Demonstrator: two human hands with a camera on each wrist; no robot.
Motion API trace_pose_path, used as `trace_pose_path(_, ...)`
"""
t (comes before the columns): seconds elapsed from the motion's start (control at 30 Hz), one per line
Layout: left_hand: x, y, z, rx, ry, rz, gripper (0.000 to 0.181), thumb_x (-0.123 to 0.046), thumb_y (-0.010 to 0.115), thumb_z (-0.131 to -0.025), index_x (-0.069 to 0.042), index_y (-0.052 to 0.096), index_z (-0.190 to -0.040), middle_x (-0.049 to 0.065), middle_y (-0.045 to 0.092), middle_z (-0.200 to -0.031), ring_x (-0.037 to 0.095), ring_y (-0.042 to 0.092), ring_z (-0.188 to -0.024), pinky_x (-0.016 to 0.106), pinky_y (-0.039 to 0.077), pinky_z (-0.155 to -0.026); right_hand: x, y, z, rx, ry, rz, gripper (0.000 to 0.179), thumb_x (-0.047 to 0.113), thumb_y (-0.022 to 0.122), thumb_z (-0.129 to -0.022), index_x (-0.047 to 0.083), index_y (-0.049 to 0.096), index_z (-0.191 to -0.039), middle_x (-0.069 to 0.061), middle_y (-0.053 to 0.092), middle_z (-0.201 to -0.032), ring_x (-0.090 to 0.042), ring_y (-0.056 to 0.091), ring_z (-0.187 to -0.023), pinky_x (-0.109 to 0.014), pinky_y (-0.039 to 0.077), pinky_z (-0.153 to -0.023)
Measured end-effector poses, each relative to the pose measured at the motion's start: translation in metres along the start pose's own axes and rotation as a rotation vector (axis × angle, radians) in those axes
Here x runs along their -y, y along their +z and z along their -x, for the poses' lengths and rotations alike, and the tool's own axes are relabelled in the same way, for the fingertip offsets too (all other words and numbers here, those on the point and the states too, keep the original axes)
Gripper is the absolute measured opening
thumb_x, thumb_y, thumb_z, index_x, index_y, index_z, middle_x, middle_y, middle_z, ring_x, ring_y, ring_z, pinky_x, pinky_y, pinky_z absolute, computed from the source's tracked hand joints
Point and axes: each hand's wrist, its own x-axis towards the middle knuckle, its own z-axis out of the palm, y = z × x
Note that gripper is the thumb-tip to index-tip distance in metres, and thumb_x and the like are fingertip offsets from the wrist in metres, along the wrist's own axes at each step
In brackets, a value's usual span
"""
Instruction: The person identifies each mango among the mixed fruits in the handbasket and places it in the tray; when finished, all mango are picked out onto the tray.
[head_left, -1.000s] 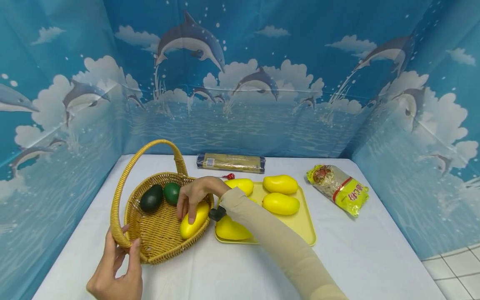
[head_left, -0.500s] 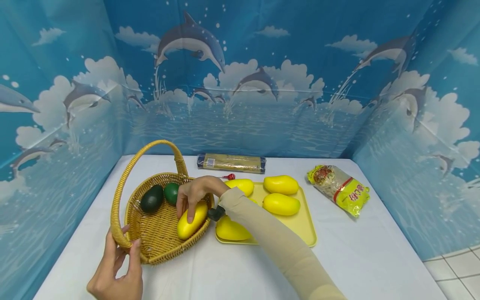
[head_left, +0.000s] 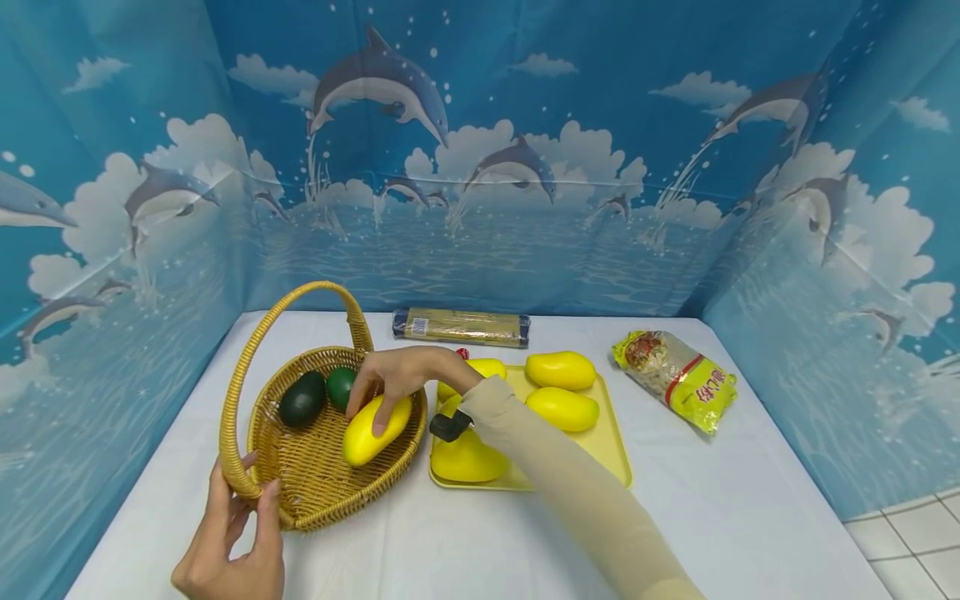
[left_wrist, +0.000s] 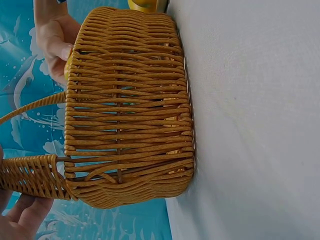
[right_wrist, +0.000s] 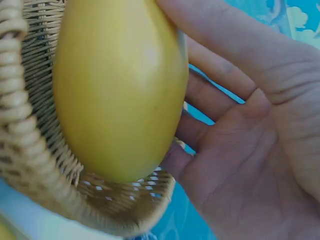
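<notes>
My right hand [head_left: 390, 377] grips a yellow mango [head_left: 367, 440] over the right side of a wicker basket [head_left: 318, 518]. In the right wrist view the thumb and fingers of the right hand [right_wrist: 240, 145] lie on opposite sides of the mango [right_wrist: 120, 90]. My left hand [head_left: 236, 542] holds the near base of the basket's arched handle [head_left: 232, 417], thumb in front. Inside the basket lie a dark avocado [head_left: 302, 400] and a green fruit [head_left: 341, 387], partly behind the right hand. The basket's woven side [left_wrist: 130, 110] fills much of the left wrist view.
A yellow tray [head_left: 611, 454] right of the basket bears several mangoes [head_left: 561, 408], some partly covered by the right arm. Behind are a packet of dry noodles [head_left: 461, 327] and a red lollipop [head_left: 462, 353]. A yellow food bag [head_left: 675, 379] lies at the right on the white tablecloth [head_left: 735, 517].
The mango in my right hand has shifted left and a little upward in the head view, away from the basket's right wall. My left hand stays on the handle.
</notes>
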Motion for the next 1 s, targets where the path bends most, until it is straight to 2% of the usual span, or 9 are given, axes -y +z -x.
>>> trace_pose_path(0.27,0.0,-0.003,-0.001,-0.008,0.009,0.01,0.066,0.022,0.08,-0.083,0.002,0.068,-0.144,0.027,0.077,-0.119,-0.022,0.062,-0.105,0.002,0.05,-0.087,0.007,0.003,0.031,-0.172,-0.102,0.032,0.047,0.009,0.089,-0.091,-0.001,0.074,-0.135,-0.014,0.073,-0.136,-0.01,0.069,-0.12,-0.024,0.056,-0.107)
trace_pose_path(0.43,0.003,-0.002,0.0,-0.016,0.007,0.011,0.066,0.022,0.081,-0.082,0.001,0.068,-0.144,0.026,0.077,-0.119,-0.021,0.062,-0.104,0.002,0.051,-0.087,0.009,0.009,0.052,-0.293,-0.162,0.081,0.05,0.012,0.088,-0.092,0.0,0.072,-0.137,-0.013,0.073,-0.138,-0.01,0.067,-0.126,-0.027,0.055,-0.11)
trace_pose_path(0.67,0.008,0.001,0.002,-0.022,0.009,0.035,0.065,0.019,0.081,-0.083,0.0,0.068,-0.144,0.027,0.077,-0.117,-0.019,0.064,-0.104,0.003,0.052,-0.086,0.011,0.026,0.088,-0.473,-0.101,0.141,0.05,0.015,0.089,-0.091,0.002,0.074,-0.137,-0.009,0.075,-0.135,-0.016,0.068,-0.124,-0.03,0.057,-0.107)
trace_pose_path(0.87,0.01,0.0,0.001,-0.018,-0.002,0.019,0.064,0.018,0.083,-0.083,0.0,0.069,-0.143,0.025,0.077,-0.118,-0.019,0.064,-0.105,0.003,0.051,-0.087,0.016,0.042,0.118,-0.633,-0.049,0.216,0.052,0.019,0.09,-0.091,0.006,0.073,-0.138,-0.006,0.074,-0.137,-0.022,0.066,-0.131,-0.031,0.055,-0.111)
trace_pose_path(1.0,0.011,0.0,0.002,-0.011,0.004,0.019,0.067,0.019,0.083,-0.082,-0.001,0.068,-0.144,0.025,0.077,-0.118,-0.019,0.064,-0.104,0.002,0.051,-0.086,0.016,0.055,0.141,-0.719,0.001,0.272,0.053,0.02,0.089,-0.091,0.007,0.073,-0.14,-0.006,0.072,-0.14,-0.026,0.064,-0.135,-0.04,0.054,-0.114)
